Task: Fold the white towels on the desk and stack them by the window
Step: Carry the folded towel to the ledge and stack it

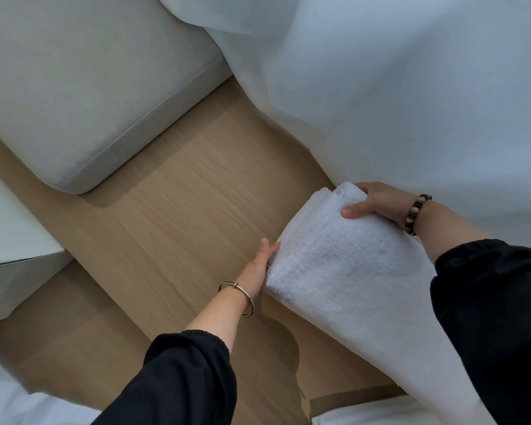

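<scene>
"Where is the towel (pixel 344 256) now?"

"Both hands hold it, folded, up over the wood floor (pixel 196 194). It is right beside the thin curtain (pixel 411 102)."

"Are the hands tight on it?"

"The right hand (pixel 377 204) pinches the far end, thumb on top. The left hand (pixel 261 262) grips the near corner, fingers tucked under."

"What could go wrong?"

"I think the folds could slip open if one hand lets go first. The towel looks soft and floppy. It could drop on the wood floor and get dirty. The curtain could also get caught under it when it goes down."
</scene>
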`<state>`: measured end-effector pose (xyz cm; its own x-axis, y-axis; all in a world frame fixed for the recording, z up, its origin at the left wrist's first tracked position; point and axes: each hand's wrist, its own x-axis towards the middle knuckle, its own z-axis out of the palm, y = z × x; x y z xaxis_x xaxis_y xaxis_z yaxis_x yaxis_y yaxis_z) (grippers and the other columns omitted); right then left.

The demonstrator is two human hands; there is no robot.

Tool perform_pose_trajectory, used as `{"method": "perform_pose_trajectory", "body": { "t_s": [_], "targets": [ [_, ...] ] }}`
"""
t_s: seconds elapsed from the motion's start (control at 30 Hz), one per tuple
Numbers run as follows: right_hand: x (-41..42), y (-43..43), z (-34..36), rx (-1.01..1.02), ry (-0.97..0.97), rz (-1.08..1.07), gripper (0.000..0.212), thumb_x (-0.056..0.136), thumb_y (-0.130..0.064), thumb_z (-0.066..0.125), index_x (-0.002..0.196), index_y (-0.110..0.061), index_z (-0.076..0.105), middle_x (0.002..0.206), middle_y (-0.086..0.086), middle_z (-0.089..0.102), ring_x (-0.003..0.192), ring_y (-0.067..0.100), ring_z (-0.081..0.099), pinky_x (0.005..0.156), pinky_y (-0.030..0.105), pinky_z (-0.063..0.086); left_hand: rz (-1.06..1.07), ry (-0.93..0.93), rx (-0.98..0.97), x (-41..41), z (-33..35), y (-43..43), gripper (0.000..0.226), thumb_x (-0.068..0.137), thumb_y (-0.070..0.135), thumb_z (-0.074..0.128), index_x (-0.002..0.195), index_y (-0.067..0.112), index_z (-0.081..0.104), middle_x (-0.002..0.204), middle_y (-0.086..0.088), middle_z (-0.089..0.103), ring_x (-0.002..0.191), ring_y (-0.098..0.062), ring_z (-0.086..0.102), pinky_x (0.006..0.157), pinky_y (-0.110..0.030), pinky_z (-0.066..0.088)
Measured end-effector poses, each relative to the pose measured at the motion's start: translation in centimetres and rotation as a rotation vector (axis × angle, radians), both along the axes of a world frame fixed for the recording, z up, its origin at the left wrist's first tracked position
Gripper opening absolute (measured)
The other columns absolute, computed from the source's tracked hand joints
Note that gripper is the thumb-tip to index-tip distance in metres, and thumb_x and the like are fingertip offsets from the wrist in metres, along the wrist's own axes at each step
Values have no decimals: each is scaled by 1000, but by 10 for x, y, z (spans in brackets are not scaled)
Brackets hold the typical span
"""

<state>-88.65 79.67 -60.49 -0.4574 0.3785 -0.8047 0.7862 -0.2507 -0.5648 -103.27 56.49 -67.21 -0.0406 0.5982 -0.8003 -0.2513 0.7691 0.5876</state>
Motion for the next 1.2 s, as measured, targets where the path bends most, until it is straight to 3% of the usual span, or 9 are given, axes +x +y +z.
{"method": "perform_pose_trajectory", "body": {
  "t_s": [0.07, 0.17, 0.27, 0.37, 0.57, 0.67, 0.8, 1.03, 1.2],
  "targets": [
    [-2, 3, -4, 33, -27, 6, 60, 47, -32, 89, 102, -22, 66, 101, 3, 72, 94, 23, 68, 82, 37, 53, 24, -21, 5, -1, -1, 0, 68, 94, 59, 2, 142, 30, 40, 146, 3, 42, 137, -16, 33, 117, -39, 17],
    [-6, 6, -11, 78, -86, 40, 55, 57, -36, 82, 106, -20, 64, 103, 3, 70, 96, 23, 66, 88, 40, 51, 64, -45, -7, 0, -2, 0, 67, 94, 59, 4, 142, 30, 40, 146, 3, 42, 138, -17, 33, 118, -40, 17],
    [-10, 6, -21, 156, -139, 80, 45, 72, -33, 79, 110, -17, 61, 104, 2, 66, 96, 22, 62, 91, 41, 49, 82, -53, -6, 2, -3, 0, 66, 93, 60, 6, 141, 32, 40, 146, 5, 41, 137, -15, 32, 114, -31, 16],
    [-9, 5, -26, 205, -150, 80, 40, 75, -33, 77, 107, -18, 60, 103, 1, 64, 91, 18, 60, 84, 36, 47, 179, -26, 4, 12, -3, -1, 63, 93, 62, 13, 142, 32, 40, 146, 8, 40, 136, -11, 32, 105, -25, 18],
    [8, 10, -21, 215, -124, -51, 38, 73, -27, 79, 105, -16, 63, 102, 3, 66, 92, 20, 62, 80, 35, 50, 497, -104, -13, 41, 1, -1, 43, 97, 58, 17, 122, 46, 49, 139, 20, 41, 135, -8, 32, 116, -36, 19],
    [13, 12, -20, 198, -114, -102, 34, 72, -25, 80, 101, -19, 62, 101, 3, 67, 91, 20, 64, 79, 35, 51, 466, -43, 0, 41, -1, 3, 53, 100, 52, 14, 136, 31, 46, 139, 18, 41, 136, -9, 31, 108, -24, 18],
    [19, 16, -18, 216, -114, -110, 40, 72, -25, 80, 108, -16, 63, 104, 5, 68, 95, 24, 65, 88, 41, 51, 403, 22, -16, 38, 0, 7, 54, 101, 48, 12, 136, 26, 48, 145, 10, 40, 134, -8, 32, 102, -20, 19],
    [26, 25, -12, 229, -123, -120, 48, 72, -28, 79, 115, -16, 61, 110, 5, 66, 101, 27, 63, 94, 45, 49, 355, 83, -47, 33, 1, 10, 54, 100, 48, 12, 132, 28, 51, 136, 9, 48, 112, -3, 36, 97, -22, 22],
    [17, 17, -20, 340, -172, -47, 61, 78, -33, 76, 129, -9, 52, 122, 8, 59, 111, 28, 56, 99, 44, 44, 385, 58, -76, 36, 5, 10, 52, 99, 52, 14, 134, 32, 47, 140, 5, 45, 124, -11, 39, 102, -27, 24]
  ]
}}
